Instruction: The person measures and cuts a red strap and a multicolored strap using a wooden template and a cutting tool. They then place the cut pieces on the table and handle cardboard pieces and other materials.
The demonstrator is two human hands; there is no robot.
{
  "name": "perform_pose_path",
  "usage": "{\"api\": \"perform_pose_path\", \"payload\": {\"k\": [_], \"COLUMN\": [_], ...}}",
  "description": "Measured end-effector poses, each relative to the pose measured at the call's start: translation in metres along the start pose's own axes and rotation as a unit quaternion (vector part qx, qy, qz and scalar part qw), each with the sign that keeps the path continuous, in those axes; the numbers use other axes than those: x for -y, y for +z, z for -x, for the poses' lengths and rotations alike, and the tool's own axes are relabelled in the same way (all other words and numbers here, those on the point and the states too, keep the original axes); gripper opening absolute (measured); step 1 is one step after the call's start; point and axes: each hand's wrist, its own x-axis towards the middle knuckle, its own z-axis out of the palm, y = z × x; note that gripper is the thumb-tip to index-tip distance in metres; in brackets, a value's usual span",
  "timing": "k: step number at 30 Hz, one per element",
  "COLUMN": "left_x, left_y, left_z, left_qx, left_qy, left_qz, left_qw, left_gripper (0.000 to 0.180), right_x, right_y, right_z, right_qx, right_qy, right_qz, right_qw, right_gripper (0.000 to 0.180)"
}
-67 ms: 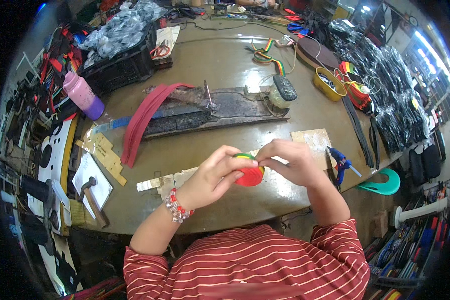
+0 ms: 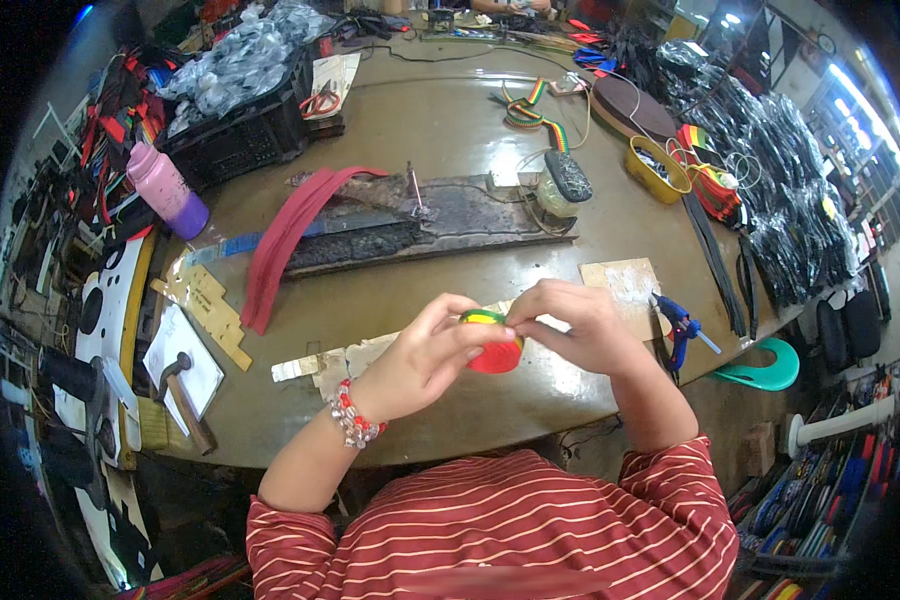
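Observation:
Held up over the near edge of the table is a small rounded roll of striped webbing [image 2: 495, 358], red below with yellow and green at its top. My left hand [image 2: 415, 355] closes around its left side, fingers over the upper rim. From the right, my right hand [image 2: 578, 325] pinches at the roll's upper right edge, thumb and fingertips together. The tips of both hands nearly meet and hide part of the roll. Beneath the hands lies a pale, worn strip of board [image 2: 340, 365].
A dark block [image 2: 470, 215] with red strips [image 2: 290, 240] over it lies ahead. To the right are a blue glue gun [image 2: 678, 335], a yellow bowl [image 2: 658, 168] and plastic-wrapped bundles [image 2: 790, 200]. At left stand a pink-purple bottle [image 2: 165, 190], a hammer [image 2: 185, 400] and a black crate [image 2: 240, 140].
Both hands and the roll have shifted very slightly left. A little more of the roll's green and yellow top shows between the fingers.

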Motion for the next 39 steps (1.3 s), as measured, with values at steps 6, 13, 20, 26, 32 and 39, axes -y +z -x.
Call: {"api": "perform_pose_path", "payload": {"k": [6, 13, 20, 26, 32, 39], "left_x": [-0.007, 0.009, 0.014, 0.014, 0.009, 0.002], "left_y": [0.016, 0.007, 0.011, 0.019, 0.032, 0.040], "left_z": [0.023, 0.035, 0.040, 0.046, 0.048, 0.046], "left_qx": [-0.049, -0.085, -0.098, -0.075, -0.050, -0.028], "left_qy": [-0.029, -0.084, -0.046, -0.003, 0.022, 0.015], "left_qz": [-0.059, -0.083, 0.000, -0.038, -0.016, -0.034], "left_qw": [0.997, 0.989, 0.994, 0.996, 0.998, 0.999], "left_gripper": [0.035, 0.029, 0.028, 0.035, 0.040, 0.039], "right_x": [0.001, -0.016, -0.011, 0.008, 0.012, 0.022], "right_y": [0.020, -0.001, 0.034, 0.045, 0.055, 0.040], "right_z": [-0.004, -0.035, -0.019, 0.001, 0.025, 0.035], "right_qx": [-0.008, 0.032, 0.045, 0.036, 0.006, 0.040], "right_qy": [-0.085, 0.022, -0.013, -0.050, -0.030, 0.090], "right_qz": [0.065, -0.042, -0.103, 0.053, 0.067, -0.008], "right_qw": [0.994, 0.998, 0.994, 0.997, 0.997, 0.995], "right_gripper": [0.016, 0.011, 0.011, 0.012, 0.014, 0.014]}}
